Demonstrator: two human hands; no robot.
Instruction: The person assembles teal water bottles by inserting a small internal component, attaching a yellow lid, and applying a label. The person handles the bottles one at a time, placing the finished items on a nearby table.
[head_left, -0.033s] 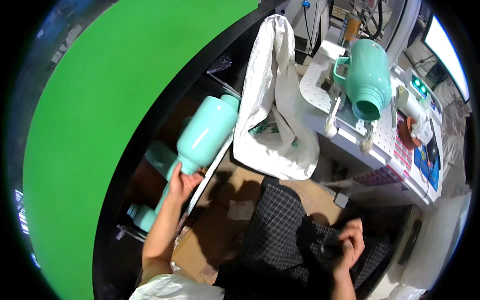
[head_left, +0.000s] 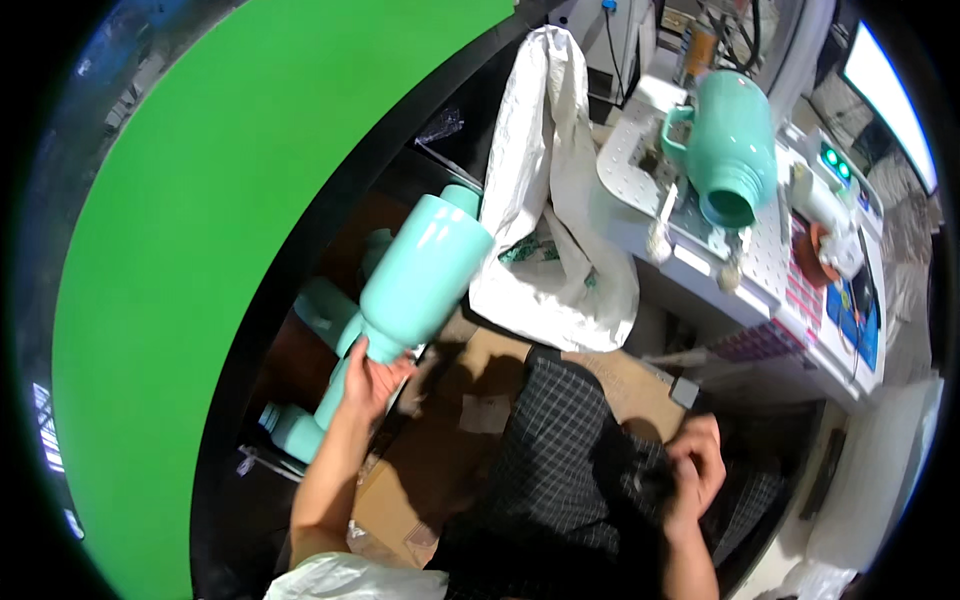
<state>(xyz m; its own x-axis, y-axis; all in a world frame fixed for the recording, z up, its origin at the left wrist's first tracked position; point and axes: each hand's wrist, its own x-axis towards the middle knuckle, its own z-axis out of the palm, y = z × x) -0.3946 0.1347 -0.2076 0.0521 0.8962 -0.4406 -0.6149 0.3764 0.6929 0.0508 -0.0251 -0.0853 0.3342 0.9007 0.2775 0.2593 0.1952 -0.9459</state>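
Observation:
My left hand [head_left: 376, 382] is closed round the narrow neck of a mint-green jug [head_left: 425, 275], which hangs tilted with its body pointing up and away. Behind and under it lie more mint-green jugs [head_left: 326, 308] on a dark shelf, partly hidden by the held one. Over my lap, my right hand [head_left: 696, 465] is curled with its fingers drawn together; whatever they hold, if anything, is hidden. Another mint-green jug [head_left: 735, 135] with a side handle lies on the perforated metal plate [head_left: 625, 160] of a machine at the right, its open mouth toward me.
A large white sack [head_left: 540, 150] stands between shelf and machine, with green scraps inside. The green curved surface [head_left: 200, 250] fills the left. Cardboard [head_left: 400, 500] lies below, by my checked trousers [head_left: 560, 430]. A lit screen [head_left: 890, 110] and small tools sit at the far right.
The held jug has risen slightly and shifted right, away from the shelf, with my left hand. The fingers of my right hand have curled closer together.

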